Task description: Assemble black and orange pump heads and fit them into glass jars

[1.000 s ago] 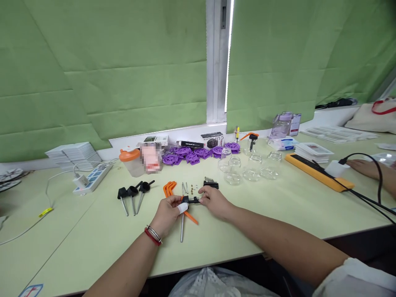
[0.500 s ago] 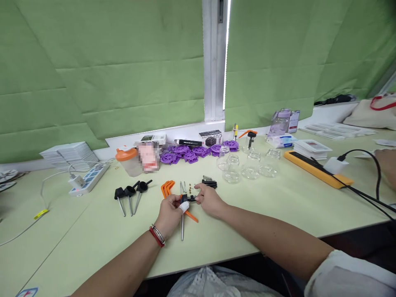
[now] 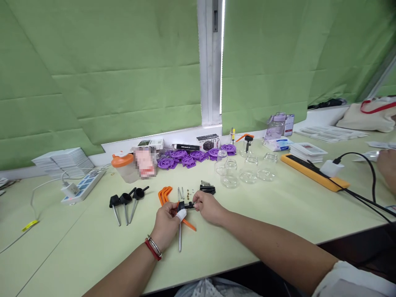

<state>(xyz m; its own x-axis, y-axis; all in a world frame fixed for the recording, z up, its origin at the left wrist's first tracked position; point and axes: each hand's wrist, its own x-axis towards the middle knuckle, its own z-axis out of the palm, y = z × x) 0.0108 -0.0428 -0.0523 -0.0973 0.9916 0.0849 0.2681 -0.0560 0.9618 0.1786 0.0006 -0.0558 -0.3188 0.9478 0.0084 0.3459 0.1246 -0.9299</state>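
Observation:
My left hand (image 3: 168, 220), its thumb wrapped in white, is closed on a black plastic part (image 3: 182, 206). From under that part a metal rod (image 3: 180, 239) points toward me and an orange crank handle (image 3: 189, 225) slants to the right. At the part's right end, my right hand (image 3: 208, 206) has thumb and fingertips pinched together; whether they grip the part or something tiny is hidden. Just beyond lie orange handles (image 3: 163, 194), metal pins (image 3: 180, 192), small brass-coloured pieces (image 3: 188, 194), black parts (image 3: 208, 189) and springs (image 3: 205, 183).
Black cups with metal rods (image 3: 125, 200) lie to the left. Clear glass jars (image 3: 248, 175) stand at the back right, near purple plastic pieces (image 3: 188, 160). A yellow power strip (image 3: 315, 173) and cables lie at right. Another person's hand (image 3: 386, 165) is at the far right edge.
My right forefinger, earlier stretched out over the small pieces, has drawn in to the thumb at the black part's end. My left hand keeps its hold. The view has shifted slightly.

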